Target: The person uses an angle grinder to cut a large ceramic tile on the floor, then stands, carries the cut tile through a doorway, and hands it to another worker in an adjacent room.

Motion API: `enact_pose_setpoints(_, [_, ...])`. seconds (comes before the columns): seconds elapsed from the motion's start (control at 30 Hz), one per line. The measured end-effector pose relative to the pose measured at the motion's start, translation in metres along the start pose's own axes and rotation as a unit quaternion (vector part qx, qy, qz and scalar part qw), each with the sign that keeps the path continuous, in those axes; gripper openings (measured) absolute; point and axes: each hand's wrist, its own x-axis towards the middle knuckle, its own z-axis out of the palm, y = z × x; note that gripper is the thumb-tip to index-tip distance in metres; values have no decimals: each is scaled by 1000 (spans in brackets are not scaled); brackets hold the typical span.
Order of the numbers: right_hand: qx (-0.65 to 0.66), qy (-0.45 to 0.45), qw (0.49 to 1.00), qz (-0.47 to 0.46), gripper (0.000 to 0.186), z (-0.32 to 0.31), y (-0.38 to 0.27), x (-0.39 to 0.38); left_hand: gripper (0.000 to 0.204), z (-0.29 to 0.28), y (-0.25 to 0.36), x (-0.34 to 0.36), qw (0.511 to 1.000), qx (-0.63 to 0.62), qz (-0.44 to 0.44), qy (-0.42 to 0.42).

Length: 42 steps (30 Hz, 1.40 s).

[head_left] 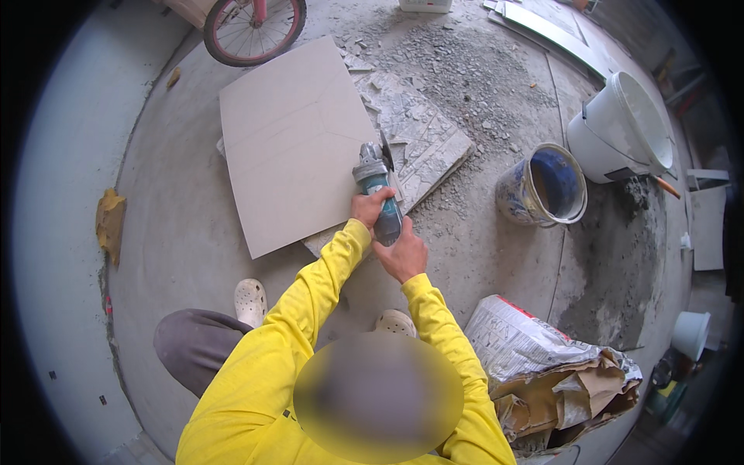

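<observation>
- While the left grip point(372, 208) and right grip point(404, 253) wrap around the grinder point(377, 181),
- its long axis points forward, at the right edge of the tile point(291, 147);
- the left grip is nearer the disc point(387, 150).

Grey concrete floor point(174, 209), scattered rubble point(496, 70), pale wall point(62, 194) at left

The grinder point(376, 183) is teal and grey, the tile point(291, 147) pale beige, the sleeves point(338, 252) bright yellow.

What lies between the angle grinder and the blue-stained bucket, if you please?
In the head view, part of a debris-strewn slab lies beside the angle grinder, then floor scattered with grey rubble before the blue-stained bucket.
</observation>
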Motion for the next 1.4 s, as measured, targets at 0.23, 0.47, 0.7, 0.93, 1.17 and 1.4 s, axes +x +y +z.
enact_pose_setpoints(0.23, [-9, -9, 1000, 9, 73, -2, -3, 2, 28, 2, 2, -1, 1000, -17, -3, -3])
enact_pose_setpoints(0.47, [-19, -12, 1000, 8, 72, -4, -3, 3, 27, 2, 2, 3, 999, -33, -19, 1])
enact_pose_setpoints(0.7, [6, 19, 999, -25, 65, -4, -3, -4, 29, 2, -1, -3, 1000, -22, -6, 1])
enact_pose_setpoints(0.93, [-3, 19, 999, -38, 64, -7, 0, -9, 29, 3, -4, -9, 1000, -8, -3, 7])
enact_pose_setpoints(1.17, [-21, 10, 1000, -19, 68, -3, 4, -11, 29, 1, -10, -8, 1000, -9, 5, 7])
enact_pose_setpoints(1.4, [-31, -6, 999, -7, 65, -5, -1, -4, 29, 1, -4, -2, 1000, -23, -19, 4])
